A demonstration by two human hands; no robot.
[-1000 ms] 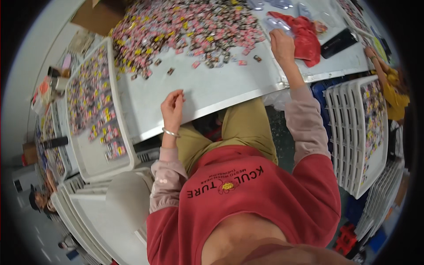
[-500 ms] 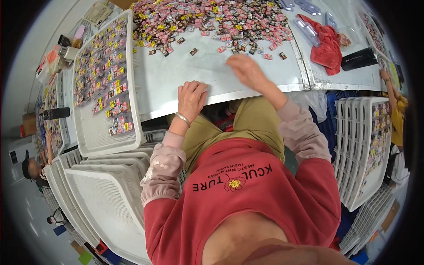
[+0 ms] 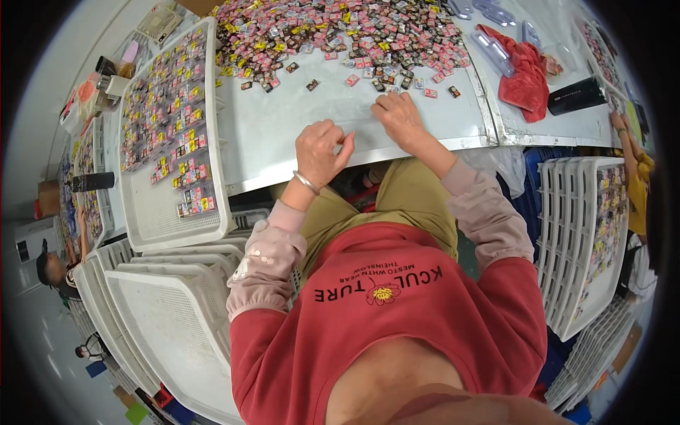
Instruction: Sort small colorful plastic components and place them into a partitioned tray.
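Above the table's near edge, my left hand (image 3: 322, 152) is loosely closed, its thumb raised beside the curled fingers and a silver bangle at the wrist. Further right and a little farther out, my right hand (image 3: 401, 120) has its fingers curled in at the near edge of a pile. Whatever either hand may hold is hidden behind the fingers. The pile (image 3: 340, 42) is made of small flat rectangular pieces in pink, black, white and yellow, spread over the far side of the pale table (image 3: 276, 127). A few loose pieces, such as a dark one (image 3: 312, 85), lie apart from it.
A white tray (image 3: 152, 230) at left carries rows of clear packs with similar pieces. Stacked white trays (image 3: 166, 319) stand below it, others (image 3: 567, 234) at right. A red cloth (image 3: 524, 78) and black box (image 3: 577, 95) lie right. Other people work at both sides.
My left hand has lifted off the table edge and moved slightly right, its fingers curling. My right hand, flat and blurred before, has curled and shifted toward the pile.
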